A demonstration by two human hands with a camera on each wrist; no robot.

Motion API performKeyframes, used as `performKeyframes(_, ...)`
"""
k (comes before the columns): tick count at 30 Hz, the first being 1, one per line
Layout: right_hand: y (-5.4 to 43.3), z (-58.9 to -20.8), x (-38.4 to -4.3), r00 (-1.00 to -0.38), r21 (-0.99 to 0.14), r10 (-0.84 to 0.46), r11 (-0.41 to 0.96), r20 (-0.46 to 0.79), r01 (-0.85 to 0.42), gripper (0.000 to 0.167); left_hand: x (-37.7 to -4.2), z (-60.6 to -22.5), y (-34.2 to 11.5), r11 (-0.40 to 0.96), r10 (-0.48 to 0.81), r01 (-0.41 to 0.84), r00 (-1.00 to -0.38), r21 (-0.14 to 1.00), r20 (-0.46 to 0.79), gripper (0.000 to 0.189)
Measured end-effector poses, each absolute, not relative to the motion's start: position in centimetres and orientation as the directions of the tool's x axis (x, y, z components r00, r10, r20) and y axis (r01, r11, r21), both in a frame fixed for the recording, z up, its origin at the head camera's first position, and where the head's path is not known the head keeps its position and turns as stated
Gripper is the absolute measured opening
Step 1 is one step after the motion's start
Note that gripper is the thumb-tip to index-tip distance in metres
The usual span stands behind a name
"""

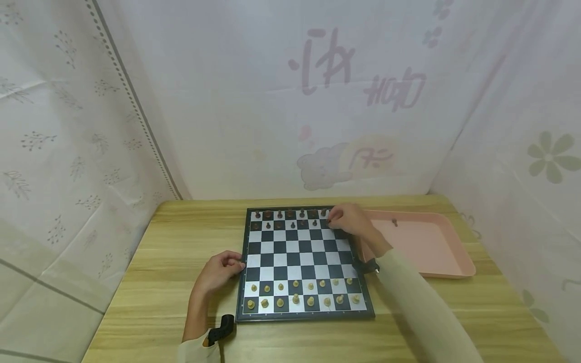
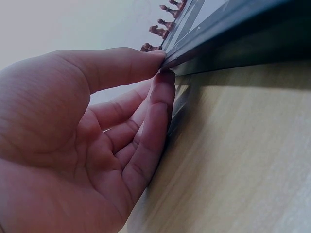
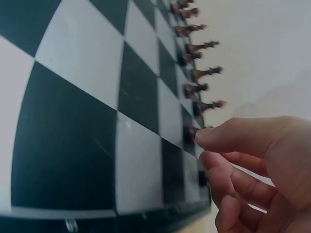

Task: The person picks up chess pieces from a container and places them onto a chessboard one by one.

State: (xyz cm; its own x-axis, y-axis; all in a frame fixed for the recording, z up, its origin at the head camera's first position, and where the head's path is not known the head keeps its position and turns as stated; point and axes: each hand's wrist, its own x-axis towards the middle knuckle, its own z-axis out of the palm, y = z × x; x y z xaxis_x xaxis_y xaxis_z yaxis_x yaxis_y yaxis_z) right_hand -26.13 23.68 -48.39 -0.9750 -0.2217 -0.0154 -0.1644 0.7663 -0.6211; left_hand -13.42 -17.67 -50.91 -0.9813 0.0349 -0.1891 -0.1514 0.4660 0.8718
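Note:
A black-and-white chessboard (image 1: 299,259) lies on the table. Pale chess pieces (image 1: 296,298) line its near two rows, dark reddish ones (image 1: 279,215) its far two. At the board's left edge, my left hand (image 1: 221,270) holds the rim between thumb and fingertips; the left wrist view shows the thumb tip on the upper edge (image 2: 194,58). Over the far right corner is my right hand (image 1: 353,220), pinching a dark pawn (image 3: 193,132) between thumb and forefinger. The thumb covers most of that pawn, and my hand hides the corner squares in the head view.
A pink tray (image 1: 447,242) stands right of the board, with a dark chess piece (image 1: 395,222) lying in it. My right forearm crosses the tray's left side. Patterned curtains (image 1: 254,126) enclose the wooden table (image 1: 172,237) at the back and both sides.

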Motion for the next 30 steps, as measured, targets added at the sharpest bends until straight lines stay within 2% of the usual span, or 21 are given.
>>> performKeyframes(7,28.3,-47.7,-25.3,-0.994,-0.599,-0.104,0.794,0.030,-0.102,0.017,-13.6,-51.2,-17.7,0.456,0.037,-0.158,-0.980,0.876,-0.195,0.026)
performKeyframes(14,34.6,-47.4,-23.3,-1.000,-0.611,0.014,0.792,-0.017,0.021,0.044,-13.2,-50.6,-17.5,0.454,0.044,-0.154,-0.980,0.878,-0.194,0.027)
performKeyframes(20,39.2,-48.3,-22.4,-0.997,-0.647,0.066,0.760,-0.025,0.067,0.048,-13.2,-50.7,-17.6,0.448,0.057,-0.136,-0.982,0.883,-0.180,0.026)
performKeyframes(25,41.0,-48.7,-21.6,-0.993,-0.663,0.097,0.739,-0.071,0.120,0.056,-13.3,-50.8,-17.7,0.443,0.061,-0.132,-0.982,0.886,-0.177,0.026)
performKeyframes(30,41.5,-48.7,-20.9,-0.991,-0.685,0.107,0.716,-0.079,0.132,0.048,-13.3,-50.9,-17.7,0.441,0.059,-0.139,-0.981,0.887,-0.183,0.026)
